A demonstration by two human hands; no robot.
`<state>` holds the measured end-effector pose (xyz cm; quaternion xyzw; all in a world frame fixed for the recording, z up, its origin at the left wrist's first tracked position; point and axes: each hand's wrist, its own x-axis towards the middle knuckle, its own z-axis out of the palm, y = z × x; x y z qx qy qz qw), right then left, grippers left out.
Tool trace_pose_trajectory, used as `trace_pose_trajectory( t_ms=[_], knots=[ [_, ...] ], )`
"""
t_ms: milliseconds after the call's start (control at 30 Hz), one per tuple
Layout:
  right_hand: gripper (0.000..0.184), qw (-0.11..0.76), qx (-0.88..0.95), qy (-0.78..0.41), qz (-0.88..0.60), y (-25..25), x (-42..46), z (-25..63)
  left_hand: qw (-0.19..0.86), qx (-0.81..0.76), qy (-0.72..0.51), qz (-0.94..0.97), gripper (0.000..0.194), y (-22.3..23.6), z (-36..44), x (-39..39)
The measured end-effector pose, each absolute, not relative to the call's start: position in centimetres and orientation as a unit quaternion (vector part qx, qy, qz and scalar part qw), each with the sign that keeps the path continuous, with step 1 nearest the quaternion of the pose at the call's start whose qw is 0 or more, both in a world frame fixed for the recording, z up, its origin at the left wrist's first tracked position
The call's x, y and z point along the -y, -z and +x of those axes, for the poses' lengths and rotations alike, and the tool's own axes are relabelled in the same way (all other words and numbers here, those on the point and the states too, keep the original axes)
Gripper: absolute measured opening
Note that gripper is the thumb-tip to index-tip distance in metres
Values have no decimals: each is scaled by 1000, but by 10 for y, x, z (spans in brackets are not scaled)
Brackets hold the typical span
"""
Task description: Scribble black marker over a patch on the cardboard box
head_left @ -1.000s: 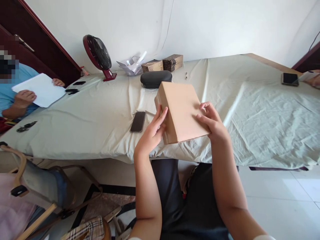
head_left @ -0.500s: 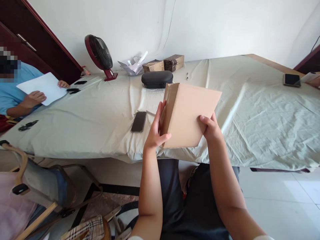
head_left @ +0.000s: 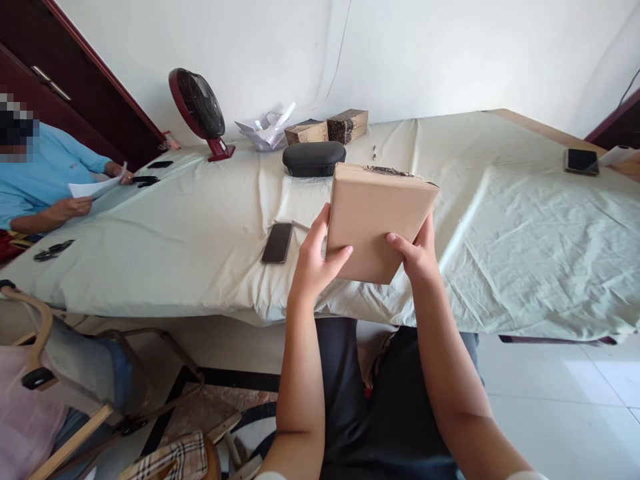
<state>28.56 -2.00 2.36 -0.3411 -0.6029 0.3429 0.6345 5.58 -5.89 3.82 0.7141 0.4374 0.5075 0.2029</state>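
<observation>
Between my two hands, above the front of the table, is a brown cardboard box (head_left: 383, 220). Its broad plain face is toward me, and dark markings show along its top side. My left hand (head_left: 319, 257) grips the left edge, thumb on the front face. At the lower right, my right hand (head_left: 417, 250) holds the box with its thumb on the face as well; its other fingers are hidden behind. A dark smartphone (head_left: 277, 243) lies on the cloth left of my left hand. Behind the box rests a black hard case (head_left: 314, 159).
A pale cloth (head_left: 200, 267) covers the table. Two small cardboard boxes (head_left: 349, 125), a plastic bag (head_left: 267, 133) and a red fan (head_left: 199, 110) stand along the wall. At left, a person in blue (head_left: 55, 173) holds paper. A chair (head_left: 85, 353) stands lower left.
The box has turned in my hands, so its left side is hidden and its dark-marked top side shows. The person at left has lowered and tilted the white paper.
</observation>
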Motion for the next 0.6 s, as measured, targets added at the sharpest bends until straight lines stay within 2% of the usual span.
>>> trace_pose_trajectory(
  t_ms=[67,200,267,433,533,600],
  knots=[
    [114,648,608,-309,-339,-26,20,281,161,-470,-510,702,92,-45,63,65],
    [125,668,602,-275,-341,-29,25,267,142,-528,-462,698,144,-53,88,78],
    [128,676,595,-256,-351,-28,28,261,119,-546,-440,703,157,-52,102,82],
    [131,676,597,-243,-357,-22,24,263,96,-565,-443,690,157,-46,113,77],
    [104,687,568,-333,-307,-21,16,280,132,-558,-464,675,153,-44,92,71],
    [86,659,547,-422,-299,-19,11,294,196,-519,-486,676,145,-42,72,66]
  ],
)
